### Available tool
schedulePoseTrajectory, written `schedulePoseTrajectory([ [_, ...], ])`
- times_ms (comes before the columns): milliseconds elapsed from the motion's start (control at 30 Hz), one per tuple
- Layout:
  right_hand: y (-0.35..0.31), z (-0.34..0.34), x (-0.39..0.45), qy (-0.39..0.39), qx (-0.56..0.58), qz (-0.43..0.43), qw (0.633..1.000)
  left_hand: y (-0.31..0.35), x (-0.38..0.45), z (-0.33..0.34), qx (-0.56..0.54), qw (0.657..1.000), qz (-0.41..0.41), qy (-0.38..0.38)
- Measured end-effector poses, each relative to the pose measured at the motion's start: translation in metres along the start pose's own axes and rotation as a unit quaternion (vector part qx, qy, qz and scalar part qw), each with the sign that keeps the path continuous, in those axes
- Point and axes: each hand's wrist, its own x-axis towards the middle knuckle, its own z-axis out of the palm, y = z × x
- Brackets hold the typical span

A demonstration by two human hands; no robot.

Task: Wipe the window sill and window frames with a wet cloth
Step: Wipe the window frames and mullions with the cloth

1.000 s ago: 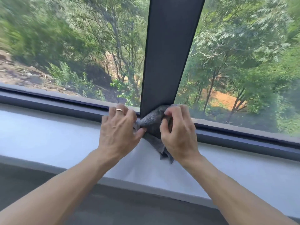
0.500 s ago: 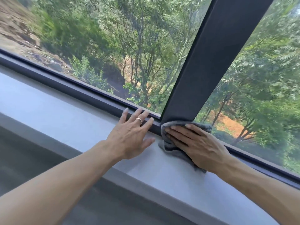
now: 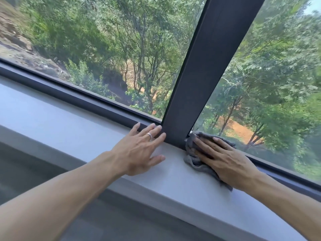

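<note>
Right hand point(image 3: 224, 160) lies flat, fingers straight, pressing the grey cloth point(image 3: 192, 160) onto the window sill point(image 3: 73, 126) and against the lower window frame point(image 3: 90, 100), just right of the dark upright post point(image 3: 205, 66). Cloth bunches out beneath the palm. Left hand point(image 3: 139, 152), fingers spread and holding nothing, rests on the sill left of the post, fingertips touching the frame.
</note>
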Motion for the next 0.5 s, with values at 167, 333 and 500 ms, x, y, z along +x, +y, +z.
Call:
schedulePoseTrajectory([
  [167,-0.013,-0.002,0.018,0.014,0.03,0.033,0.999,0.004,-0.006,-0.003,0.032,0.998,0.036,0.046],
  [333,0.002,0.013,-0.04,-0.018,0.075,0.025,0.997,0.025,0.008,-0.005,0.064,0.983,0.133,0.112],
  [500,0.005,0.014,-0.046,0.007,0.102,0.036,0.994,0.067,0.03,-0.005,0.066,0.976,0.173,0.113],
])
